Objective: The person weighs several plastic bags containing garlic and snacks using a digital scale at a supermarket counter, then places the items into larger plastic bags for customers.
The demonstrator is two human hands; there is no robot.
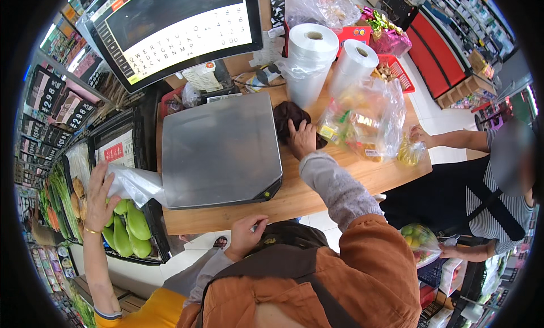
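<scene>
My right hand (pixel 302 137) rests with spread fingers on a dark brown cloth (pixel 292 119) beside the metal weighing plate of a scale (pixel 221 151). Whether its fingers pinch the cloth cannot be told. Close to my body, below the wooden counter's front edge, my left hand (pixel 247 236) hangs with thumb and fingers loosely curled; nothing shows in it. Right of the cloth stands a clear plastic bag (pixel 369 119) of packaged food. Another person's hand (pixel 98 196), with a bracelet, is at a clear plastic bag (pixel 136 185) lying against the plate's left side.
A touchscreen (pixel 182 30) stands behind the scale. Two plastic bag rolls (pixel 309 64) (pixel 355 66) are at the back of the wooden counter (pixel 306 192). Green gourds (pixel 131 230) fill a crate at left. A person in a dark apron (pixel 429 196) at right holds small bags.
</scene>
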